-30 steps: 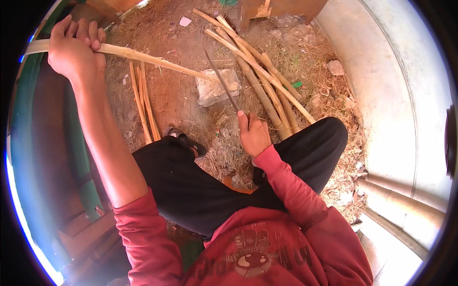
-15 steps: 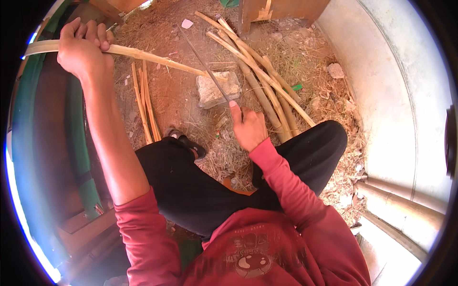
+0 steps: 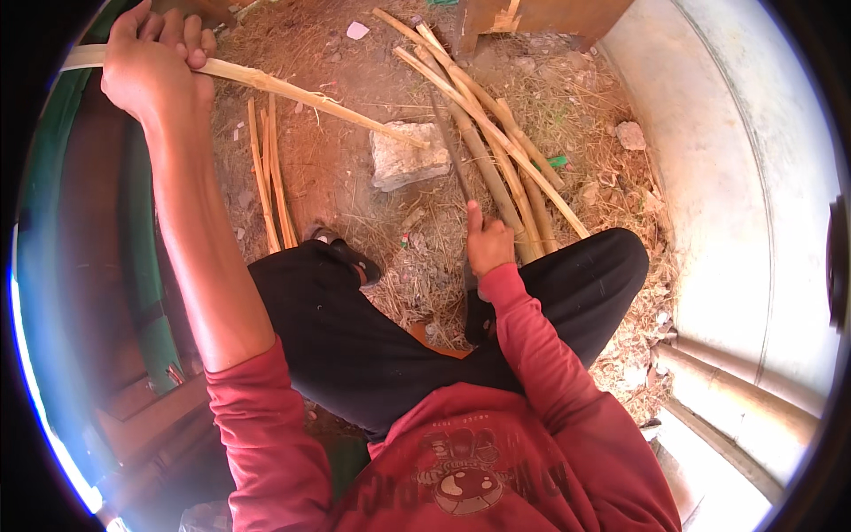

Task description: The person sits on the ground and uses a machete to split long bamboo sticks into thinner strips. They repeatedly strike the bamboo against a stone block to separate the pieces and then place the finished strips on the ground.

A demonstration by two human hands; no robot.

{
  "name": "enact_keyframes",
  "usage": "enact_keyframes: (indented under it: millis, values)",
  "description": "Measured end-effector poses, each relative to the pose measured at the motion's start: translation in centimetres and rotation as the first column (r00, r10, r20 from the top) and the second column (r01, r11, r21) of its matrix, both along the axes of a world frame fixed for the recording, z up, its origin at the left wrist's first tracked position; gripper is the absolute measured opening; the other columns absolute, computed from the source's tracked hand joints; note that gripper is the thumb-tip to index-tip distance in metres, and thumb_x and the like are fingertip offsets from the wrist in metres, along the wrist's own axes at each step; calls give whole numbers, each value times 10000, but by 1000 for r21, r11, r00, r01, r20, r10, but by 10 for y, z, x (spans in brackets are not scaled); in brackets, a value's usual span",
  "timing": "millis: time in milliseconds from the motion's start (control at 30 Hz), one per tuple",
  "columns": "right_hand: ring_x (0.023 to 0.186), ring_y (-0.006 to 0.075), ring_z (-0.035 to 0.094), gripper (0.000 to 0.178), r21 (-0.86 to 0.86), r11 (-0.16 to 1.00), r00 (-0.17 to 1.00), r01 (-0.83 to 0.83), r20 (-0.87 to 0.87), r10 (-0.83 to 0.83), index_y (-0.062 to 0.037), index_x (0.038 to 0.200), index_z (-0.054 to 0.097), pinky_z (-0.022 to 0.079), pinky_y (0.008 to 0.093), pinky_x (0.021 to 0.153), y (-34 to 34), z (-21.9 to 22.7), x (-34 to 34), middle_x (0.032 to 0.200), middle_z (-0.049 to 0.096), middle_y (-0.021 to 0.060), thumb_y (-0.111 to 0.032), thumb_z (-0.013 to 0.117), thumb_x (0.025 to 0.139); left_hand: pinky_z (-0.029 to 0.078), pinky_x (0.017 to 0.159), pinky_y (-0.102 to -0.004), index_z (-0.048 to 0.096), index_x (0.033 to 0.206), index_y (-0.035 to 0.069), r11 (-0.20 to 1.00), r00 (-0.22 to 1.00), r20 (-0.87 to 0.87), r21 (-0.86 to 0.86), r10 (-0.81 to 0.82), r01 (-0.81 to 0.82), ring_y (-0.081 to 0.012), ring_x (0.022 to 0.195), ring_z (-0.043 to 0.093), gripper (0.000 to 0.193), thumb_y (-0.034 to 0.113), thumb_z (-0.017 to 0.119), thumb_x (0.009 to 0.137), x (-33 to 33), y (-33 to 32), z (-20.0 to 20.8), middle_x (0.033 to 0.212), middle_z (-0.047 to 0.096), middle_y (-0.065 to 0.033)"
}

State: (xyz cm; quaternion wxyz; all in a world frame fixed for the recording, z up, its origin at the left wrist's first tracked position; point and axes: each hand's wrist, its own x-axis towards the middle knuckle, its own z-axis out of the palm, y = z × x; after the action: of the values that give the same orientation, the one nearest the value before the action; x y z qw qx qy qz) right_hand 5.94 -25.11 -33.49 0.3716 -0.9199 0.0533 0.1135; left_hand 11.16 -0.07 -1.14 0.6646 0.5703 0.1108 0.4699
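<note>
My left hand [image 3: 160,66], raised at the upper left, is closed round a long pale bamboo strip [image 3: 292,92]. The strip slants down to the right, with frayed fibres along its upper edge. Its far end lies over a rough whitish stone block [image 3: 403,164] on the ground. In my right hand [image 3: 490,241] is a long, thin-bladed knife [image 3: 450,146], its handle hidden by my fingers. The blade points up and away, to the right of the stone and apart from the strip.
Several bamboo poles [image 3: 496,142] lie in a pile right of the stone. Narrower split strips [image 3: 270,177] lie on the left near my sandalled foot [image 3: 350,257]. A pale curved wall [image 3: 718,160] rises on the right. A wooden panel [image 3: 541,19] stands at the far side.
My right hand and the knife have moved right and slightly nearer to me, so the blade no longer crosses the strip. My left hand keeps its grip on the strip.
</note>
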Motion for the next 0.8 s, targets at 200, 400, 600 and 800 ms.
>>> enact_keyframes:
  millis: [200, 400, 600, 800]
  values:
    - [565, 424, 576, 493, 535, 844, 998, -23, 63, -13, 39, 762, 592, 429, 502, 558, 14, 92, -2, 602, 578, 260, -394, 488, 972, 225, 459, -297, 232, 610, 120, 999, 1000, -12, 37, -8, 8, -157, 436, 212, 317, 82, 393, 881, -3, 5, 5, 498, 202, -40]
    - [699, 488, 623, 578, -38, 983, 984, -179, 3, 180, 44, 815, 643, 514, 521, 694, 31, 0, -37, 677, 601, 316, -479, 442, 959, 254, 429, -302, 289, 646, 79, 995, 998, 23, 93, -51, 48, -155, 432, 224, 270, 100, 378, 901, -6, 24, 6, 521, 215, -38]
    - [897, 513, 592, 640, -3, 1000, 989, -9, -146, 9, 60, 871, 670, 464, 519, 861, 6, -18, -15, 894, 609, 368, -526, 425, 946, 221, 455, -273, 237, 603, 138, 979, 991, -24, 158, -130, 133, -137, 447, 201, 297, 119, 357, 874, -9, 1, 9, 503, 207, -32]
    - [899, 520, 577, 581, 190, 982, 992, -12, -120, 36, 36, 932, 642, 444, 536, 847, 10, 4, -15, 854, 604, 362, -494, 405, 964, 209, 475, -247, 249, 586, 142, 908, 942, -49, 253, -332, 333, -122, 456, 202, 271, 119, 333, 842, -14, 24, 8, 502, 220, -31]
